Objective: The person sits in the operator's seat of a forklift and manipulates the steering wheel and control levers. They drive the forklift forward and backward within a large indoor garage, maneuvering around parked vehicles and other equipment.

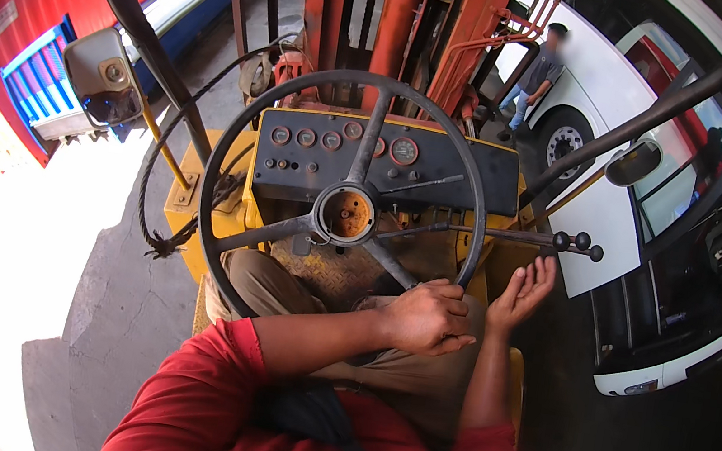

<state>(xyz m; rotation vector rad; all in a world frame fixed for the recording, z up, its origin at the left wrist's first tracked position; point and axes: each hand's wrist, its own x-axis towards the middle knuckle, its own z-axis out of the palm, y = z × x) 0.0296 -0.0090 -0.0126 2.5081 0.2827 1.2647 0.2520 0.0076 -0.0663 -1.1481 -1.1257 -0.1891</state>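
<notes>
Reaching across my body, my left hand is closed on the lower right rim of a large black steering wheel. The wheel has three spokes and an uncovered, rusty orange hub. My right hand is raised to the right of the wheel, fingers stretched out and holding nothing. Just beyond its fingertips are the black ball knobs of several control levers, apart from the hand. Behind the wheel stands a dark dashboard with round gauges and small knobs.
Orange-red mast rails rise ahead. A person stands right of them beside a white bus. Another vehicle with its side open is close on the right. Mirrors flank the cab; a black rope hangs left. Red containers stand far left.
</notes>
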